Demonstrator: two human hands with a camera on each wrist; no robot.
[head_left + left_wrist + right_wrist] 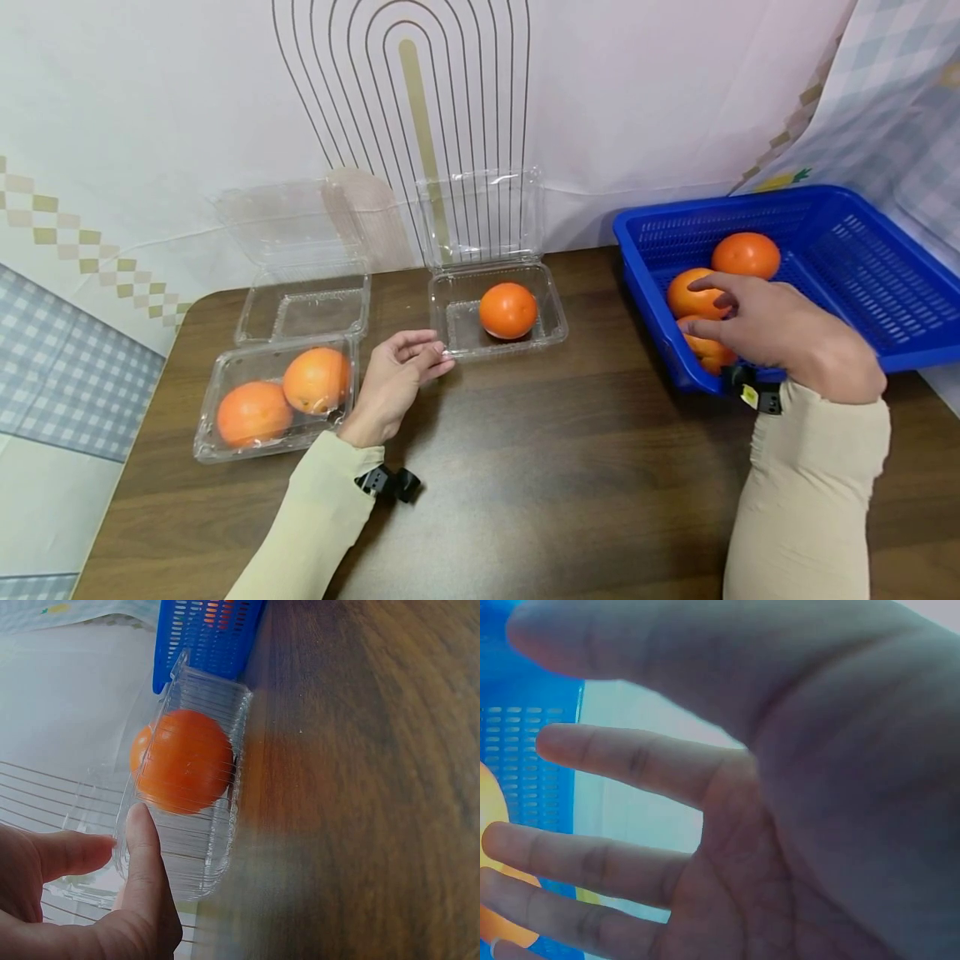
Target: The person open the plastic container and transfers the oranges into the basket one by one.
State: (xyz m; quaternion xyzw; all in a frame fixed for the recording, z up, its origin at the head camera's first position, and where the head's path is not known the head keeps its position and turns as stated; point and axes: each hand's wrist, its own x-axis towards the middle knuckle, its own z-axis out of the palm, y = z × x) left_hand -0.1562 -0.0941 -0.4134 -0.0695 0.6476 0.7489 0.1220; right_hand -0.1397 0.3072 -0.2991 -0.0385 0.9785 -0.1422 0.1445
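The rightmost box (pixel 462 320) is being pinched at its rim by the left hand (pixel 399 373) while fruits (pixel 746 255) in the basket (pixel 821 279) are being overhung by the right hand (pixel 783 327), fingers apart.

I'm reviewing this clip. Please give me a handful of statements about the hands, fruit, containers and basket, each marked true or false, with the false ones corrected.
1. The right hand is over the blue basket. True.
2. The basket is empty. False: several orange fruits lie in it.
3. The left hand pinches the edge of the middle container. True.
4. The middle container's lid is closed. False: it stands raised behind the container.
5. The near-left container holds two fruits. True.
6. The far-left container holds three fruits. False: it is open and empty.
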